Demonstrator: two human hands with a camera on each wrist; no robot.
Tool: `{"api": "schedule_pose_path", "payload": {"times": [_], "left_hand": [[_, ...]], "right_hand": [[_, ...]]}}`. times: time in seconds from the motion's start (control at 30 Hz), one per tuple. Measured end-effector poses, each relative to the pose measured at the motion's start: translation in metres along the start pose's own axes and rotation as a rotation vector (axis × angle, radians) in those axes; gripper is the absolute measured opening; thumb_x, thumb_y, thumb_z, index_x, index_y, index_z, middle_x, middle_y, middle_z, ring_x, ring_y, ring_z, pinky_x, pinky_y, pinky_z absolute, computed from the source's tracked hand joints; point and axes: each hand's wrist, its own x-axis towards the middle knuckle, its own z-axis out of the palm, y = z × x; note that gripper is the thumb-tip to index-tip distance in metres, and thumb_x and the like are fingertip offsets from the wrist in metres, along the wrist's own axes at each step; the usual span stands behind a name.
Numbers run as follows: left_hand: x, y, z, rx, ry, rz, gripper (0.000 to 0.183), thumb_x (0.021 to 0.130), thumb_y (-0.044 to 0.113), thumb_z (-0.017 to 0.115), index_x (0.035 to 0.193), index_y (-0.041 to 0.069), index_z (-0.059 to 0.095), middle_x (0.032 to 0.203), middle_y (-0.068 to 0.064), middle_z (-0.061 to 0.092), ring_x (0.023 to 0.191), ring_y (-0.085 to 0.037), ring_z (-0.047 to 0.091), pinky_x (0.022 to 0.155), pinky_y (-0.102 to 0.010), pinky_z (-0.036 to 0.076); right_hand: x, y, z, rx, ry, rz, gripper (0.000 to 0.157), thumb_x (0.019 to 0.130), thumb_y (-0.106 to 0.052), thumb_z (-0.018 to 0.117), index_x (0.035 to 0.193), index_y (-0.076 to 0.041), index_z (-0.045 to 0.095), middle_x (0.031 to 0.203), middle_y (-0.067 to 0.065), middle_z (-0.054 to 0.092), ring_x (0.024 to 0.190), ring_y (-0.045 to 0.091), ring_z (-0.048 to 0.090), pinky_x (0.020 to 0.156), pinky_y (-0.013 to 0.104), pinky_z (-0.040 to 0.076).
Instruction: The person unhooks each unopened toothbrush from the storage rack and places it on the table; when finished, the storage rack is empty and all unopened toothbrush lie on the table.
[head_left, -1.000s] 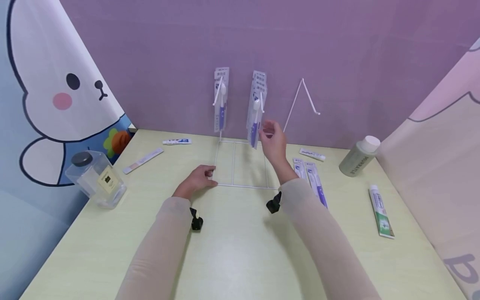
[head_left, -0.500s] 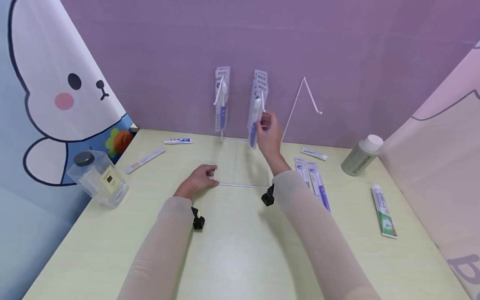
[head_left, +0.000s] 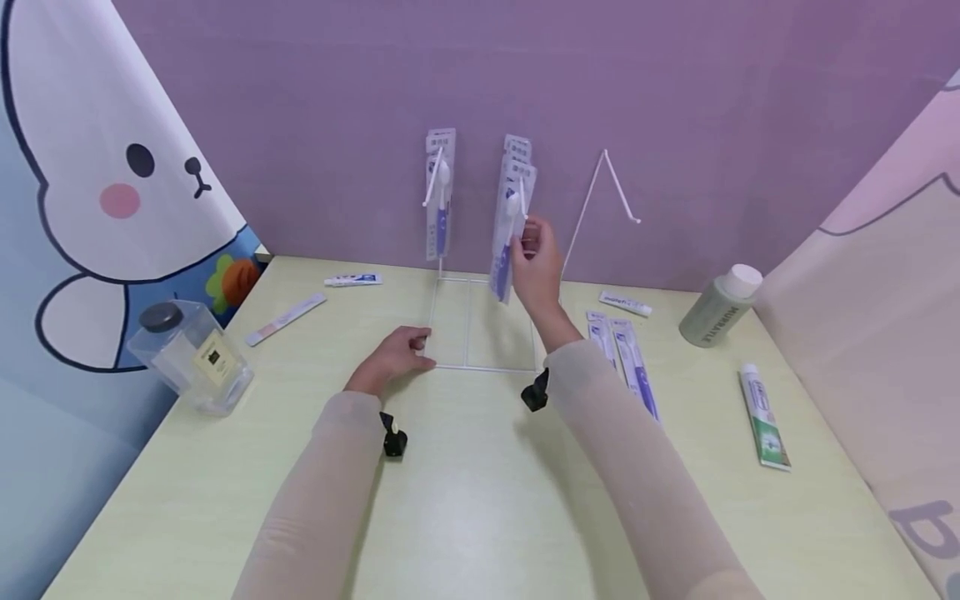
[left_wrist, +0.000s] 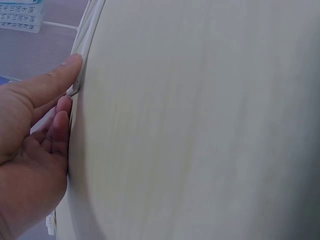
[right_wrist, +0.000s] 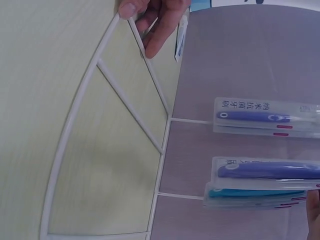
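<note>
A white wire display rack (head_left: 483,369) stands on the table, its hooks rising against the purple backdrop. My left hand (head_left: 392,357) pinches its front left corner between thumb and fingers; the left wrist view shows the thumb on the wire. Packaged toothbrushes hang on the left hook (head_left: 441,200) and the middle one. With thumb and fingertips, my right hand (head_left: 538,265) holds the edge of the front toothbrush pack (head_left: 504,258) on the middle hook. In the right wrist view that purple toothbrush (right_wrist: 260,170) hangs before other packs. The right hook (head_left: 618,183) carries nothing.
Two toothbrush packs (head_left: 633,367) lie right of the rack, near a small toothpaste tube (head_left: 626,303), a grey-green bottle (head_left: 720,307) and a larger toothpaste tube (head_left: 765,421). On the left are a clear bottle (head_left: 197,358), a thin pack (head_left: 287,320) and another small tube (head_left: 352,280).
My right hand has moved slightly up and left and taken hold of the front toothbrush pack, whose top now stands apart from the packs behind. The left hand stays at the rack's corner.
</note>
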Motion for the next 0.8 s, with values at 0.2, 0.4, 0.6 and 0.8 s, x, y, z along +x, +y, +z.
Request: {"api": "schedule_pose_path", "payload": {"times": [0.2, 0.4, 0.6, 0.8], "left_hand": [[0.001, -0.001, 0.000, 0.006, -0.011, 0.010, 0.065, 0.078, 0.009, 0.070, 0.136, 0.007, 0.039, 0.109, -0.008, 0.047, 0.101, -0.023, 0.042, 0.094, -0.036, 0.034], [0.000, 0.000, -0.004, 0.027, -0.002, 0.010, 0.065, 0.078, 0.009, 0.070, 0.136, 0.006, 0.039, 0.106, -0.007, 0.047, 0.099, -0.022, 0.042, 0.092, -0.035, 0.035], [0.001, -0.001, -0.003, 0.016, 0.000, 0.020, 0.065, 0.078, 0.006, 0.070, 0.135, 0.004, 0.040, 0.104, -0.008, 0.047, 0.096, -0.023, 0.041, 0.089, -0.036, 0.036], [0.001, 0.000, -0.002, 0.022, -0.010, 0.025, 0.066, 0.078, 0.008, 0.070, 0.136, 0.005, 0.039, 0.106, -0.008, 0.047, 0.099, -0.023, 0.042, 0.092, -0.036, 0.035]], "right_hand": [[-0.010, -0.007, -0.019, 0.003, -0.013, 0.029, 0.031, 0.086, -0.002, 0.055, 0.116, -0.006, 0.048, 0.095, 0.010, 0.059, 0.079, 0.019, 0.056, 0.069, 0.029, 0.047], [-0.022, -0.027, -0.050, 0.014, -0.095, -0.004, 0.031, 0.085, 0.002, 0.056, 0.115, -0.001, 0.048, 0.093, 0.014, 0.060, 0.076, 0.022, 0.056, 0.066, 0.026, 0.046], [-0.032, -0.030, -0.077, -0.005, -0.204, 0.032, 0.036, 0.084, 0.005, 0.055, 0.119, 0.001, 0.045, 0.096, 0.019, 0.058, 0.077, 0.025, 0.056, 0.066, 0.026, 0.048], [-0.051, -0.016, -0.101, -0.051, -0.331, 0.246, 0.049, 0.084, 0.003, 0.054, 0.129, -0.006, 0.038, 0.105, 0.017, 0.056, 0.079, 0.025, 0.058, 0.060, 0.032, 0.051]]}}
